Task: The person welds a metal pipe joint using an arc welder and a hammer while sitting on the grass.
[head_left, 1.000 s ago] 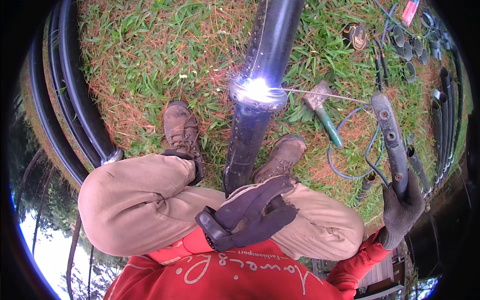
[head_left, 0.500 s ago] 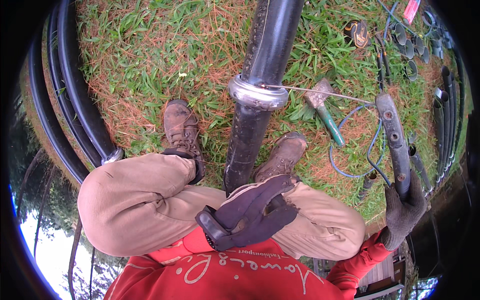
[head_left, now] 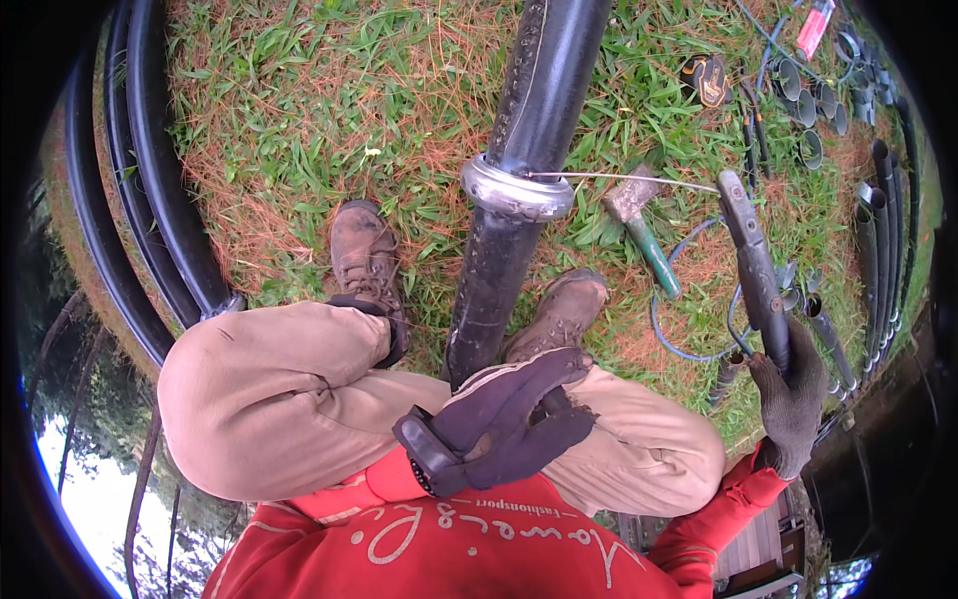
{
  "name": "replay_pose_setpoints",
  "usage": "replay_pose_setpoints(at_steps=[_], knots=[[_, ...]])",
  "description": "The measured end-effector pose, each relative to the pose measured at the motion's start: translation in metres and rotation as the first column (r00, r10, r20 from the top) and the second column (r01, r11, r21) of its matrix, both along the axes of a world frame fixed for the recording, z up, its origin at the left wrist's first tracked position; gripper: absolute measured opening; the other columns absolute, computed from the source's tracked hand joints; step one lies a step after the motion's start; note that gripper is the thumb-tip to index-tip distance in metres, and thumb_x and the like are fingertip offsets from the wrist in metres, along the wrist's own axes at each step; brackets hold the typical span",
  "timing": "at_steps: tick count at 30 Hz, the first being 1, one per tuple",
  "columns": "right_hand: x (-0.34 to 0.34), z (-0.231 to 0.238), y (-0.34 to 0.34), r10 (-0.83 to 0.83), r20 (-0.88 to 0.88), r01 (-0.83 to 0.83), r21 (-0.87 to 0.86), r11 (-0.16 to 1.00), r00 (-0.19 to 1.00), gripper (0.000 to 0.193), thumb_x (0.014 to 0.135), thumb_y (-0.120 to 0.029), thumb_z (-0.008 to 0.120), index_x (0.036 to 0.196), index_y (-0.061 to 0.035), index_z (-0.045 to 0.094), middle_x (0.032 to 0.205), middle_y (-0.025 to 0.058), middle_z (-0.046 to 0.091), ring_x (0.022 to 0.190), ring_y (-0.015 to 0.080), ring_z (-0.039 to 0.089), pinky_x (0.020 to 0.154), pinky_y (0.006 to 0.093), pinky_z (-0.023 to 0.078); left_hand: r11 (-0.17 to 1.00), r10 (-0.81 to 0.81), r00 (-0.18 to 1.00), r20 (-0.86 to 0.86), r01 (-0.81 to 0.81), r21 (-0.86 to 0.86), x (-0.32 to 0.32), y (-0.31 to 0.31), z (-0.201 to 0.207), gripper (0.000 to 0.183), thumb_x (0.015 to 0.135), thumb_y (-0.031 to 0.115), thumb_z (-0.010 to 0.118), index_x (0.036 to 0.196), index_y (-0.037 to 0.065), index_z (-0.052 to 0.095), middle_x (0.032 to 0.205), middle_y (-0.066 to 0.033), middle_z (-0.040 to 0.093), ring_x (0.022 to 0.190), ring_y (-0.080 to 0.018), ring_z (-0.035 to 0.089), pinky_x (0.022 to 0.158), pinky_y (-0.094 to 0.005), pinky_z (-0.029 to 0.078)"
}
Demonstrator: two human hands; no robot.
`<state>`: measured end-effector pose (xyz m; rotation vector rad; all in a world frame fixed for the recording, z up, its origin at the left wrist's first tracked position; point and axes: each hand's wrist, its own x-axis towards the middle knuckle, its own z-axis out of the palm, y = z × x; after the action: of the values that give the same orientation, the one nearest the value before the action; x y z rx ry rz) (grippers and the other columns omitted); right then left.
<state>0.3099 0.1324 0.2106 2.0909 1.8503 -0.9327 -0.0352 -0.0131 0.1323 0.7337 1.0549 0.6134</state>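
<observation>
My right hand, in a dark knit glove, grips what looks like a welding electrode holder by its lower end. A thin rod runs leftward from the holder's tip, slightly bowed. Its far end meets the upper edge of the silver metal collar around a black pipe. The pipe runs between my boots and passes behind my left hand. In its dark, worn glove, that hand lies by my right thigh, fingers and thumb apart, with a shadowed gap between them.
A green-handled hammer lies beside a blue cable. Farther right are a black-and-yellow tape measure, pliers and several pipe pieces. Long black pipes lie at left, others at far right.
My right hand and the electrode holder have shifted left, and the holder's tip has risen a little. The rod now bows more, its end still at the collar. My left hand stays put.
</observation>
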Motion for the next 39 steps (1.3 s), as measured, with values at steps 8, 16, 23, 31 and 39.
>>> replay_pose_setpoints(at_steps=[8, 16, 23, 31, 39], knots=[[-0.044, 0.040, -0.003, 0.562, 0.361, -0.668, 0.377, 0.641, 0.744, 0.050, 0.085, -0.008, 0.086, 0.132, 0.0007, 0.074, 0.118, 0.0210, 0.076, 0.109, 0.0421, 0.073, 0.104, 0.0517, 0.056, 0.999, -0.027, 0.998, 0.053, 0.024, 0.045, 0.020, -0.036, -0.022, 0.061, 0.098, 0.016, 0.082, 0.150, 0.001, 0.055, 0.087, -0.0108, 0.072, 0.075, -0.0225, 0.071, 0.066, -0.0380, 0.056], [-0.043, 0.028, -0.060, -0.147, 0.066, 0.126, 0.251, 0.960, 0.987, 0.047, 0.085, -0.002, 0.084, 0.130, 0.0034, 0.072, 0.107, 0.0169, 0.079, 0.096, 0.0161, 0.073, 0.088, 0.0362, 0.058, 0.994, -0.046, 0.993, 0.105, 0.057, -0.098, -0.007, 0.004, 0.004, 0.063, 0.102, 0.015, 0.077, 0.159, 0.005, 0.054, 0.084, -0.0060, 0.073, 0.070, -0.0137, 0.069, 0.063, -0.0317, 0.054], [-0.034, 0.015, -0.074, -0.153, 0.190, 0.108, 0.228, 0.968, 0.970, 0.054, 0.083, 0.001, 0.081, 0.135, 0.0032, 0.071, 0.110, 0.0185, 0.080, 0.098, 0.0237, 0.078, 0.091, 0.0388, 0.059, 0.999, 0.012, 0.994, 0.108, -0.007, -0.052, -0.001, -0.001, -0.001, 0.063, 0.100, 0.012, 0.077, 0.158, 0.004, 0.055, 0.079, -0.0071, 0.072, 0.068, -0.0163, 0.069, 0.062, -0.0338, 0.053], [-0.035, 0.012, -0.066, -0.074, 0.190, 0.035, 0.198, 0.980, 0.979, 0.058, 0.080, 0.000, 0.082, 0.136, 0.0033, 0.070, 0.115, 0.0234, 0.079, 0.104, 0.0324, 0.080, 0.094, 0.0407, 0.059, 0.995, -0.075, 0.996, 0.039, 0.077, -0.063, -0.001, -0.002, -0.006, 0.063, 0.099, 0.016, 0.078, 0.156, 0.002, 0.057, 0.084, -0.0074, 0.073, 0.074, -0.0154, 0.069, 0.068, -0.0342, 0.054], [-0.017, 0.012, -0.087, -0.120, 0.275, 0.054, 0.237, 0.970, 0.954, 0.047, 0.080, -0.001, 0.080, 0.126, 0.0028, 0.071, 0.099, 0.0150, 0.073, 0.089, 0.0220, 0.070, 0.084, 0.0370, 0.056, 0.996, 0.006, 0.997, 0.072, 0.000, -0.091, -0.001, -0.004, -0.002, 0.053, 0.101, 0.016, 0.078, 0.147, -0.001, 0.060, 0.092, -0.0093, 0.076, 0.079, -0.0151, 0.071, 0.070, -0.0342, 0.055]])
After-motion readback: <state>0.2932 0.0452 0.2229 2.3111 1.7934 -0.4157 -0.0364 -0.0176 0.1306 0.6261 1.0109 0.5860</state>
